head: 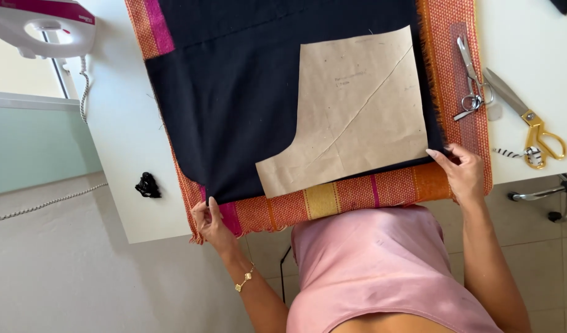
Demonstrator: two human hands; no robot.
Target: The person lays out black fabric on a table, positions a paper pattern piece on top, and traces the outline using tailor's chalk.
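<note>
The left hand [208, 221] pinches the near left corner of the dark navy woven fabric [234, 92], and the right hand [461, 169] pinches its near right corner. A tan paper pattern piece [351, 117] lies flat on that fabric, toward its right side.

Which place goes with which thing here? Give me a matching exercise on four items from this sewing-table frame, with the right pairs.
Things:
1. paper pattern piece
2. gold-handled scissors
3. iron
4. small black clump

Places:
A. top left corner of the view
B. on the bare white table, left of the black fabric
C. lying flat on the black fabric
D. on the white table, right of the striped woven cloth

Pairs: 1-C, 2-D, 3-A, 4-B

The left hand and right hand each grip a near corner of the black fabric.
</note>
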